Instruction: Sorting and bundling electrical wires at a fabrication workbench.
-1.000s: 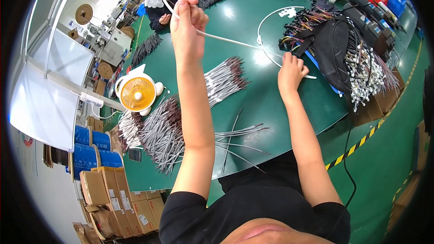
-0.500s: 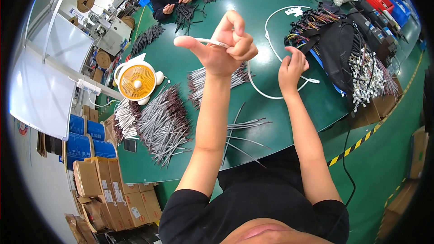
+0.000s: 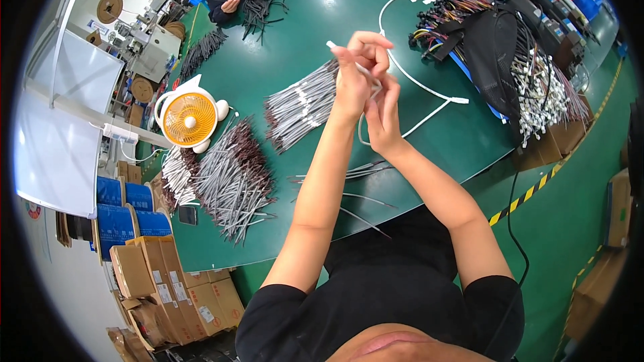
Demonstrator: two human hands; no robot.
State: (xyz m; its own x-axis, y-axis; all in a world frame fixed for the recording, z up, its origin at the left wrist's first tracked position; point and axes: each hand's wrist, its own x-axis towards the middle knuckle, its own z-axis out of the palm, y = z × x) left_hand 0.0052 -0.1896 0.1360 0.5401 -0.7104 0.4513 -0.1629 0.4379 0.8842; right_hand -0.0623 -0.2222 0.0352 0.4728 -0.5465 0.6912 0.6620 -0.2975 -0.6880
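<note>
One white cable (image 3: pixel 427 117) runs through both hands (image 3: pixel 351 90), apparently pinched.

Orange-and-white fan (image 3: pixel 190 120), cardboard boxes (image 3: pixel 132 272)

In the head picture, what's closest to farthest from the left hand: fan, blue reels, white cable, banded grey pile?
1. White cable, in the left hand
2. Banded grey pile, just left
3. Fan, farther left
4. Blue reels, farthest left

Bright light glares off the green tabletop (image 3: pixel 312 30), with dark, curved edges.
</note>
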